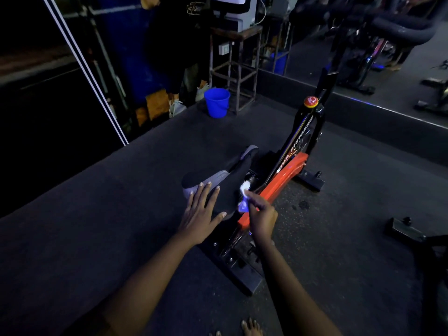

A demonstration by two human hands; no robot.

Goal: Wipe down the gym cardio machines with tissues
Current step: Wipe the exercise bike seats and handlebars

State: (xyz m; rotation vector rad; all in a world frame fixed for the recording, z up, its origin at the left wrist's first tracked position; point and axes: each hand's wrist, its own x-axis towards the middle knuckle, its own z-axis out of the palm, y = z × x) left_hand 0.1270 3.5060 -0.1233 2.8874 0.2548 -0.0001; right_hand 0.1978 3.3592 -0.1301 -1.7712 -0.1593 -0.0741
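Orange and black, the exercise bike [288, 175] stands on the dark rubber floor [109, 214] straight ahead of the person. The left hand [198, 214] lies flat on the rear of the black-and-grey saddle [230, 187], its fingers [212, 190] straight and spread wide, holding nothing. The right hand [263, 217] pinches a crumpled white tissue [244, 189] between thumb and fingertips, pressing it against the bike just beside the saddle's right edge, above the orange frame tube. A red knob [311, 101] tops the bike's upright post. Farther back, a blue bucket [217, 101] sits on the floor beside a metal stand [240, 69].
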